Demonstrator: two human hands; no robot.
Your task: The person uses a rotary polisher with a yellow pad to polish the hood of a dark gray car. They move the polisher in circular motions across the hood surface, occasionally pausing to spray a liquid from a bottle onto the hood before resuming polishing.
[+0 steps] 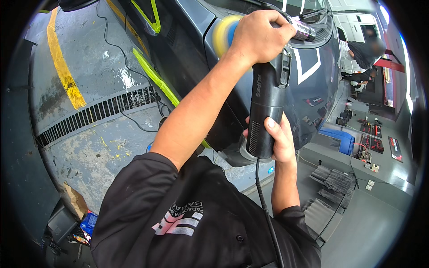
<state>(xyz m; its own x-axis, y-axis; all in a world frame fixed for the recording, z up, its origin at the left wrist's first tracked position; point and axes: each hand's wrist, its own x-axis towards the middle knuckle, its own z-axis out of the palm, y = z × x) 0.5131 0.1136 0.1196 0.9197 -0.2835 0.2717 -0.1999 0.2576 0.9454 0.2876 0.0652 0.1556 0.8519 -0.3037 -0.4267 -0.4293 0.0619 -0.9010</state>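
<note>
Both my hands are on a black polisher (267, 107) held up against a dark grey car (308, 105). My left hand (261, 35) is closed over its head, hiding most of that part. My right hand (281, 138) wraps the rear of the body, thumb lying along the casing. The yellow polishing pad (222, 35), with a blue layer behind it, looks smeared by motion and lies at the car's painted side panel. From the polisher's rear end a black cord (263, 196) runs down over my shirt. Just past my left hand is a dark cylinder with a pale label (304, 32).
White tape (309, 71) marks the bonnet; yellow-green tape (156, 76) edges the car's lower side. A thin cable (127, 62) crosses the floor by a drain grate (100, 115). At right are a blue case (344, 140), tools, grey mats (333, 181) and another person (364, 51).
</note>
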